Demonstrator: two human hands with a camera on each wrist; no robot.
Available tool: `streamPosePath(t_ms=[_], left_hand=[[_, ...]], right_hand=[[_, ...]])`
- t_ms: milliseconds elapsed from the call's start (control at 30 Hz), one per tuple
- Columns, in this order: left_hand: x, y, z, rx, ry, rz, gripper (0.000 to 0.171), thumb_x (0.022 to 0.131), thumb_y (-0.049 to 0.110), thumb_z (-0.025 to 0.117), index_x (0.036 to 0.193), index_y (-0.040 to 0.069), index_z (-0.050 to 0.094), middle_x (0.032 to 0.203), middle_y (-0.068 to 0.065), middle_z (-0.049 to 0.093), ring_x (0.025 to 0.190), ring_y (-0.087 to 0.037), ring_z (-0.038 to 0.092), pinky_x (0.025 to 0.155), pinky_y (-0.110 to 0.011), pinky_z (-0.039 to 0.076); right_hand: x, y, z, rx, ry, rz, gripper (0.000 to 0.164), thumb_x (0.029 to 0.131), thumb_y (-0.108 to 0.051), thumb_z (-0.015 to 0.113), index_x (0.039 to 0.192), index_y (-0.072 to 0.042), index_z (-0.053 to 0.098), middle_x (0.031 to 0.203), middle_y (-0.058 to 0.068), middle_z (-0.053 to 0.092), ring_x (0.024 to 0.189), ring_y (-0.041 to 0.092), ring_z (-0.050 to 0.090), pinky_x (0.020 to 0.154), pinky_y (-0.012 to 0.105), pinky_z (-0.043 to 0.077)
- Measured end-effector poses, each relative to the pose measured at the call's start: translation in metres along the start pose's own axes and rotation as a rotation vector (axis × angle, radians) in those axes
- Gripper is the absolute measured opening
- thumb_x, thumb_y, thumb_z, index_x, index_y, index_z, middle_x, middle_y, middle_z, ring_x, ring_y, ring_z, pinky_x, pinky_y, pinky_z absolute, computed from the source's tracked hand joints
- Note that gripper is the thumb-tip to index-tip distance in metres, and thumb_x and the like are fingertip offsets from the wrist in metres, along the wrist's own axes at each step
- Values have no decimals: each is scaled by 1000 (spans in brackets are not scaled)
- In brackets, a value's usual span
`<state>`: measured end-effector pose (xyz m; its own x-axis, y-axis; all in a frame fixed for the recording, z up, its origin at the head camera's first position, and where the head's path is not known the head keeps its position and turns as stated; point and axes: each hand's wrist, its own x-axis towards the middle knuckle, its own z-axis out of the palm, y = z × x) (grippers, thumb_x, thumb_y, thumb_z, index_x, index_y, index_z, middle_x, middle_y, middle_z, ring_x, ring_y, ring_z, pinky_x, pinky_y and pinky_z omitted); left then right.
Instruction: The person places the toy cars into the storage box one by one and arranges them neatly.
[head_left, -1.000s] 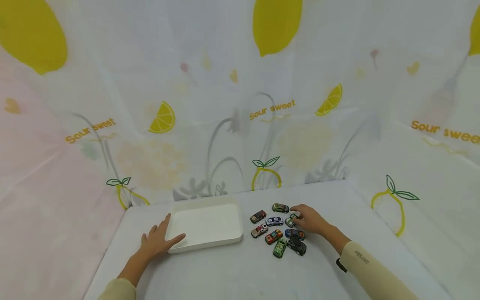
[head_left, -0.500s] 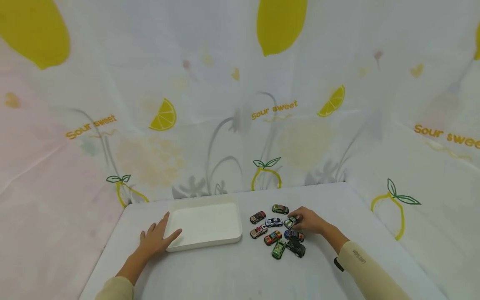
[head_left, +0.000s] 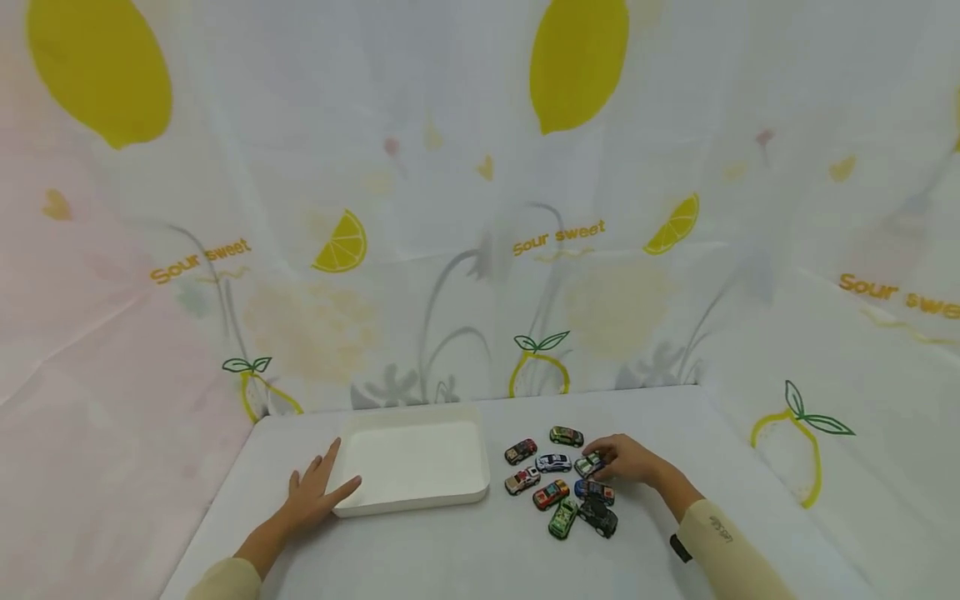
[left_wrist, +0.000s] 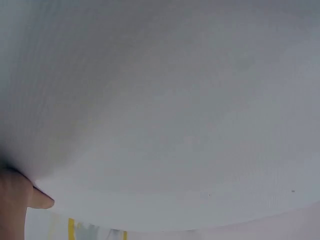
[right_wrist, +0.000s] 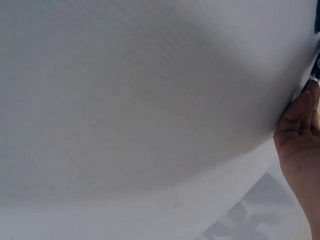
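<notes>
We spread our left hand point(head_left: 307, 498) at the left edge of a white tray point(head_left: 412, 503) while our right hand point(head_left: 628, 460) pinches a green-and-white car point(head_left: 587, 464) among other toy cars point(head_left: 551, 495) on the worktop point(head_left: 465, 558).

A screened-off booth is formed by lemon-printed sheeting point(head_left: 435, 192), hung along the back and side edges of the tabletop point(head_left: 450, 554).

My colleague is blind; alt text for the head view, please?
The right hand pinches a toy car among eight others on a white table; the left hand lies spread at a white tray. Printed lemons decorate the backdrop.
</notes>
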<state>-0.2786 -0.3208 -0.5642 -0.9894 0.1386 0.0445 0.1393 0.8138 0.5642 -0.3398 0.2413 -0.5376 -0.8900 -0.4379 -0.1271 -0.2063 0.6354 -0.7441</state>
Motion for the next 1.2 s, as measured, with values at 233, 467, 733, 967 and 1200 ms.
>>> streamPosePath(t_ms=[233, 467, 733, 967, 1200], left_hand=[[-5, -3, 13, 40, 194, 117, 72, 91, 42, 51, 147, 11, 19, 142, -23, 37, 129, -46, 30, 101, -66, 8], [-4, -6, 14, 4, 156, 148, 79, 91, 42, 52, 149, 9, 10, 146, -25, 29, 131, -47, 25, 103, -64, 7], [-17, -15, 19, 73, 208, 267, 88, 84, 38, 62, 147, 1, 12, 144, -23, 33, 126, -35, 35, 105, -61, 11], [-21, -13, 27, 98, 267, 314, 92, 80, 38, 66, 146, -1, 15, 142, -22, 36, 126, -37, 35, 103, -62, 14], [-19, -13, 20, 150, 283, 310, 91, 79, 42, 67, 144, -1, 21, 139, -21, 41, 127, -36, 39, 99, -64, 22]], right_hand=[[4, 1, -5, 26, -10, 33, 41, 68, -11, 79, 106, -8, 65, 98, 7, 62, 85, 17, 55, 72, 32, 48], [0, 1, -3, 29, 3, 47, 42, 67, -14, 81, 104, -6, 61, 90, 7, 59, 79, 16, 53, 69, 29, 46], [-1, -1, 6, -15, 20, 27, 42, 70, -19, 79, 105, -5, 61, 88, 6, 57, 75, 14, 49, 66, 27, 43], [-1, -1, 4, -88, 40, 59, 39, 70, -21, 79, 102, -6, 60, 87, 4, 54, 74, 14, 47, 64, 27, 41], [2, -2, -4, -90, 33, 7, 38, 72, -23, 77, 102, -7, 60, 86, 4, 59, 74, 13, 52, 60, 25, 45]])
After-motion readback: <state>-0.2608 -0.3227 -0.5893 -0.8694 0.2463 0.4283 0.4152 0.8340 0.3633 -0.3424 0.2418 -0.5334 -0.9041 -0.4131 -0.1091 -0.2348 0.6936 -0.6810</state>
